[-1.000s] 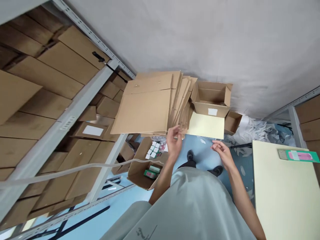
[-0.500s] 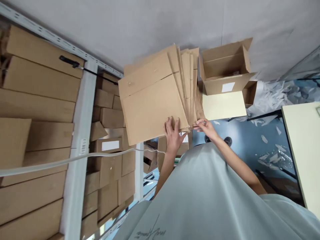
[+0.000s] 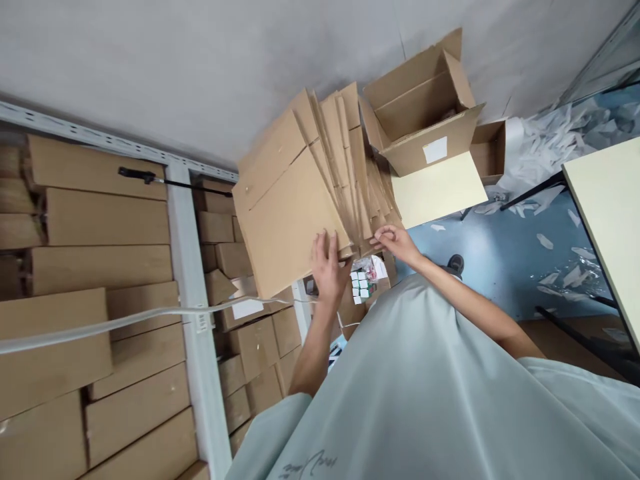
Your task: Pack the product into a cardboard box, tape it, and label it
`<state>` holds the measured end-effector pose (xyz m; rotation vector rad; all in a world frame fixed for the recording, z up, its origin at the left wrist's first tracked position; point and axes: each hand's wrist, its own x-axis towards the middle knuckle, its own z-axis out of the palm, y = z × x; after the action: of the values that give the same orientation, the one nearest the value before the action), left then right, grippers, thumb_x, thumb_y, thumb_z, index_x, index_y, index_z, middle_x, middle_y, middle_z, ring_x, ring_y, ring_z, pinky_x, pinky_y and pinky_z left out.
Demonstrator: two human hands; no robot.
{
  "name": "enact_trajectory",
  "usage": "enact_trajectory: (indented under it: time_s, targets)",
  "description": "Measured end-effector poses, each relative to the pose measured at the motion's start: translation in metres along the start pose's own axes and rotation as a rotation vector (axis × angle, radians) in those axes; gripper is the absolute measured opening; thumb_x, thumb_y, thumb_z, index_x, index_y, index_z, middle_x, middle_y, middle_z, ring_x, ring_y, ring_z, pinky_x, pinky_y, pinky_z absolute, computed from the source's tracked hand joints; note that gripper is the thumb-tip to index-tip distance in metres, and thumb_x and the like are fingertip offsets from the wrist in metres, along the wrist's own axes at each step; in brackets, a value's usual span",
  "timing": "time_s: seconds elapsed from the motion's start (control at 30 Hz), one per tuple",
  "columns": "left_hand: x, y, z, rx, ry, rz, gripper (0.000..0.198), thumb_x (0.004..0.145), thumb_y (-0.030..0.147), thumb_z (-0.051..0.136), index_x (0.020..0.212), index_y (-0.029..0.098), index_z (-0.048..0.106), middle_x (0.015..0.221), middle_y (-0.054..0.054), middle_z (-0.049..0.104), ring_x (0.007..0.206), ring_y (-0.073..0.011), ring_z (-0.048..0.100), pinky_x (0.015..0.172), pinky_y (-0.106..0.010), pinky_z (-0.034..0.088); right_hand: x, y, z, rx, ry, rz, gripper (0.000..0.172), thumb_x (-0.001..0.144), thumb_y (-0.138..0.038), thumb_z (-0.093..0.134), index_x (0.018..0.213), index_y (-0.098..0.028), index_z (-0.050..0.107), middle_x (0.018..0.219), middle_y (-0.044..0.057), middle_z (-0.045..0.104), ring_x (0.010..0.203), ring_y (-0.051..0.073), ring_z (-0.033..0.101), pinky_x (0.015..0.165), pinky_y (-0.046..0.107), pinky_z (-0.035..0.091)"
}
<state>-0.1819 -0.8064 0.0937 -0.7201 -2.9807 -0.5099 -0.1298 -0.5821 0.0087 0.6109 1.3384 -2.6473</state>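
Note:
A fanned stack of flattened cardboard boxes [image 3: 287, 213] leans in front of me, tilted to the left. My left hand [image 3: 330, 270] grips the front ones at their lower right corner, fingers on the face and thumb at the edge. Behind them, more flattened boxes [image 3: 377, 190] stand with gaps between their edges. My right hand [image 3: 399, 245] is beside the lower edges of these rear ones, its fingers loosely bent and apart. No cardboard shows in its grasp; whether the fingertips touch an edge is hard to tell.
An open cardboard box [image 3: 430, 137] with a white label stands on a pale board [image 3: 440, 190] at right. Shelving [image 3: 193, 327] full of boxes fills the left, crossed by a white cable [image 3: 150, 315]. A cream table [image 3: 613, 220] is far right; scraps lie on the blue floor [image 3: 480, 257].
My view has turned, shifting the stack leftward. The front flattened boxes in my left hand are tipped further left, opening the gap to the rear ones. My right hand's fingers have bent more.

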Motion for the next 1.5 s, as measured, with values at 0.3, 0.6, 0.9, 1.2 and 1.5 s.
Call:
enact_trajectory:
  time_s: [0.3, 0.6, 0.9, 1.2, 1.5]
  targets:
    - [0.033, 0.003, -0.063, 0.078, 0.028, 0.018, 0.103, 0.077, 0.017, 0.088, 0.171, 0.022, 0.048, 0.176, -0.022, 0.049, 0.167, -0.0377, 0.045, 0.139, -0.052, 0.035, 0.014, -0.028, 0.033, 0.029, -0.156, -0.025, 0.044, 0.096, -0.058, 0.085, 0.118, -0.022, 0.072, 0.118, 0.009, 0.083, 0.096, 0.02, 0.083, 0.079, 0.03, 0.069]
    - [0.025, 0.016, -0.036, 0.109, 0.09, -0.046, 0.103, 0.081, 0.029, 0.089, 0.171, 0.013, 0.043, 0.177, -0.028, 0.046, 0.168, -0.0429, 0.042, 0.138, -0.058, 0.034, 0.011, -0.032, 0.082, -0.094, -0.129, -0.119, 0.03, 0.113, -0.048, 0.06, 0.094, -0.025, 0.065, 0.092, 0.003, 0.076, 0.112, 0.026, 0.077, 0.102, 0.039, 0.065]
    - [0.046, 0.027, -0.025, 0.14, 0.394, -0.182, 0.087, 0.092, 0.035, 0.081, 0.168, 0.011, 0.045, 0.168, -0.027, 0.058, 0.16, -0.0409, 0.054, 0.135, -0.055, 0.04, 0.027, -0.018, 0.082, -0.041, -0.221, -0.28, 0.029, 0.112, -0.043, 0.059, 0.127, -0.022, 0.073, 0.144, 0.01, 0.077, 0.144, 0.023, 0.068, 0.133, 0.041, 0.044]
    - [0.076, 0.018, -0.114, 0.065, 0.434, -0.158, 0.083, 0.077, 0.02, 0.087, 0.156, 0.017, 0.062, 0.155, -0.016, 0.07, 0.145, -0.036, 0.067, 0.132, -0.051, 0.047, 0.041, 0.004, 0.063, -0.024, 0.059, 0.015, 0.032, 0.092, -0.038, 0.085, 0.116, -0.02, 0.073, 0.131, 0.014, 0.082, 0.138, 0.025, 0.072, 0.128, 0.044, 0.049]
    - [0.075, 0.015, -0.116, 0.053, 0.396, -0.081, 0.081, 0.079, 0.019, 0.084, 0.157, 0.016, 0.061, 0.155, -0.016, 0.07, 0.147, -0.0367, 0.067, 0.13, -0.049, 0.048, 0.045, 0.0, 0.107, -0.107, 0.027, 0.105, 0.029, 0.1, -0.027, 0.072, 0.077, -0.026, 0.055, 0.068, 0.0, 0.071, 0.072, 0.022, 0.077, 0.081, 0.039, 0.067]
